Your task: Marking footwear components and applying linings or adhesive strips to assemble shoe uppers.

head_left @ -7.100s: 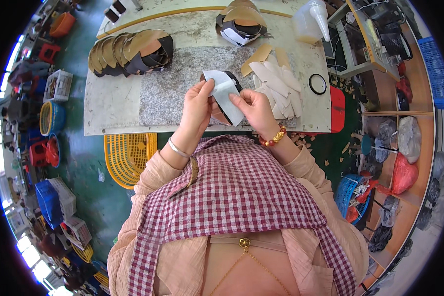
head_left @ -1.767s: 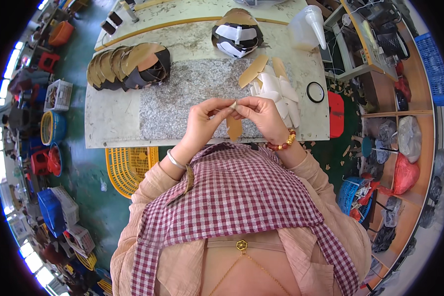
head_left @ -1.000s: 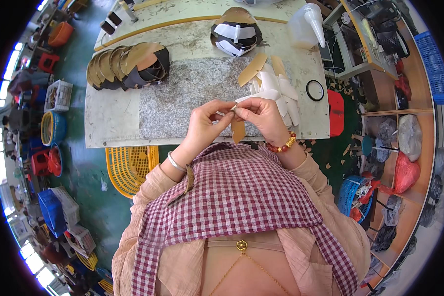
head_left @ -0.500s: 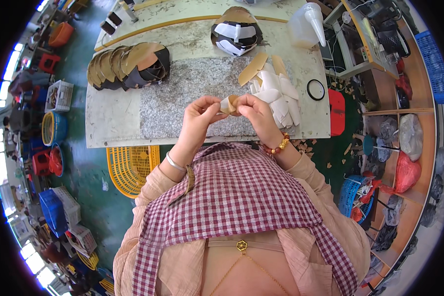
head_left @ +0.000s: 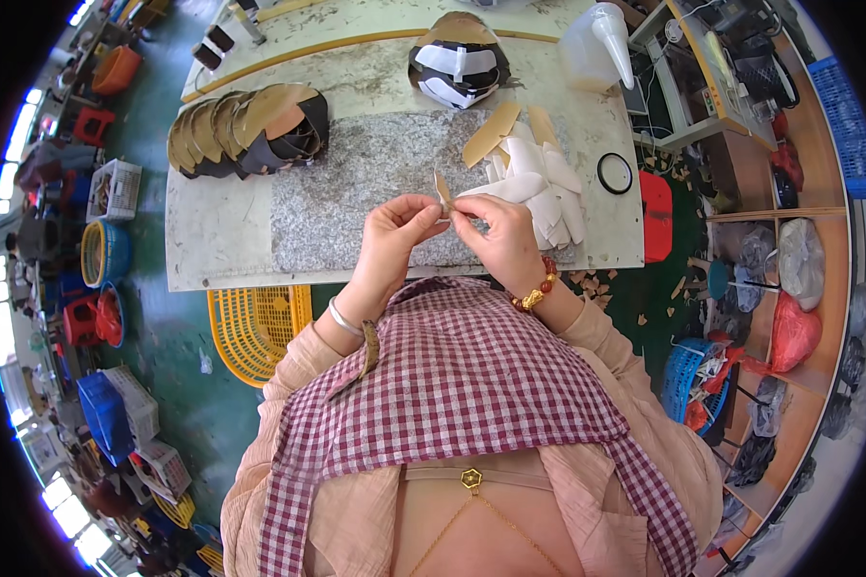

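Above the near part of a grey mottled mat (head_left: 337, 212), a small tan-and-white piece (head_left: 442, 188) is pinched between my two hands. My left hand (head_left: 396, 231) grips its lower left with thumb and forefinger. At its right side my right hand (head_left: 498, 229) holds it between closed fingertips. The piece stands nearly edge-on, so its full shape is hidden. Just beyond my right hand lies a pile of white curved pieces (head_left: 539, 183), with a few tan pieces (head_left: 493, 135) at its far end.
Stacked brown and black shoe-upper-like parts (head_left: 250, 130) lie at the table's left. A black-and-white shaped part (head_left: 459, 62) sits at the back middle. To the right are a translucent squeeze bottle (head_left: 592, 53) and a black tape ring (head_left: 615, 174). A yellow basket (head_left: 250, 332) stands below the front edge.
The piece between my fingers has gone from a curled, folded shape to a narrow upright one. My right hand has turned slightly, and its fingertips have shifted left.
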`<state>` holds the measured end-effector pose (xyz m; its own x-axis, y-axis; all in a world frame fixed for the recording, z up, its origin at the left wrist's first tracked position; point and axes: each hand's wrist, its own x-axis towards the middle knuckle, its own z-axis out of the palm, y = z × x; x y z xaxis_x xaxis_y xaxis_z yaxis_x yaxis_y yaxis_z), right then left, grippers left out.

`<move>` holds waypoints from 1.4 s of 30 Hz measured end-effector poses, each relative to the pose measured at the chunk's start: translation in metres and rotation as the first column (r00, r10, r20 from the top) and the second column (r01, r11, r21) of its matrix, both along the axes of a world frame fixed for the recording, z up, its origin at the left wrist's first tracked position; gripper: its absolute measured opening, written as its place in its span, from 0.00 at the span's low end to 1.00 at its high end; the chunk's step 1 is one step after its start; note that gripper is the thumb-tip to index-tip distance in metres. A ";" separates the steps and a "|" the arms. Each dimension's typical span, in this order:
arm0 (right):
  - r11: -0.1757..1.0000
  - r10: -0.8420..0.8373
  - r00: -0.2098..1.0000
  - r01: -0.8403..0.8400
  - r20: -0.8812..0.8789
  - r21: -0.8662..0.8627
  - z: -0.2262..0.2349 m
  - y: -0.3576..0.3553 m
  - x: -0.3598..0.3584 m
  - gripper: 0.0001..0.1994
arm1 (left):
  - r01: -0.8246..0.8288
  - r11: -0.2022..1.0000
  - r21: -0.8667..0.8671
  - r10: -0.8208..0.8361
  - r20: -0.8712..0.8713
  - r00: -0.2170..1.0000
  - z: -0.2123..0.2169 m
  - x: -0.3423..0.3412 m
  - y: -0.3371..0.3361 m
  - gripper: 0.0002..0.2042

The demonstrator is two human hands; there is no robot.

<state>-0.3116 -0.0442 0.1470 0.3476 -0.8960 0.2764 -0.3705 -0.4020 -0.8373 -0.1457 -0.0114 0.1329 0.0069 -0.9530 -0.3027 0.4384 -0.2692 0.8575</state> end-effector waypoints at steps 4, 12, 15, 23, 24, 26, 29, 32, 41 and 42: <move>0.968 -0.062 0.992 0.033 0.111 0.248 -0.003 0.000 -0.001 0.06 | 0.025 1.000 0.005 -0.024 -0.160 0.987 -0.004 0.001 -0.002 0.06; 0.805 -0.119 0.842 -0.229 0.527 0.547 -0.021 -0.016 -0.005 0.08 | -0.003 1.000 -0.021 -0.001 -0.159 0.987 -0.001 0.002 -0.007 0.05; 0.884 0.004 0.934 -0.170 0.357 0.435 -0.020 -0.017 -0.005 0.07 | 0.029 0.996 -0.082 -0.027 0.023 0.999 -0.006 0.003 -0.007 0.05; 0.707 -0.263 0.650 -0.372 0.713 0.601 -0.039 -0.021 -0.039 0.03 | -0.091 0.993 0.080 0.117 -0.419 0.900 -0.015 0.022 -0.018 0.04; 0.674 -0.325 0.590 -0.404 0.739 0.619 -0.040 -0.022 -0.046 0.03 | -0.112 0.986 0.121 0.156 -0.469 0.869 -0.017 0.026 -0.019 0.04; 0.664 -0.378 0.640 -0.316 0.669 0.677 -0.030 -0.018 -0.060 0.03 | -0.137 0.985 0.106 0.171 -0.474 0.864 -0.019 0.041 -0.023 0.04; 0.621 -0.406 0.761 -0.177 0.506 0.764 -0.035 -0.003 -0.106 0.03 | -0.215 0.975 0.060 0.216 -0.496 0.841 -0.020 0.068 -0.030 0.04; 0.618 -0.330 0.906 -0.005 0.265 0.786 -0.073 0.011 -0.161 0.04 | -0.203 0.978 -0.053 0.161 -0.432 0.887 -0.017 0.090 -0.030 0.04; 0.466 -0.361 0.850 -0.191 0.383 0.864 -0.050 -0.003 -0.094 0.08 | 0.250 0.916 -0.313 -0.054 0.524 0.850 0.022 0.042 -0.020 0.10; 0.467 -0.344 0.854 -0.206 0.391 0.860 -0.046 -0.012 -0.066 0.08 | 0.313 0.914 -0.258 -0.117 0.571 0.813 0.027 0.029 -0.017 0.09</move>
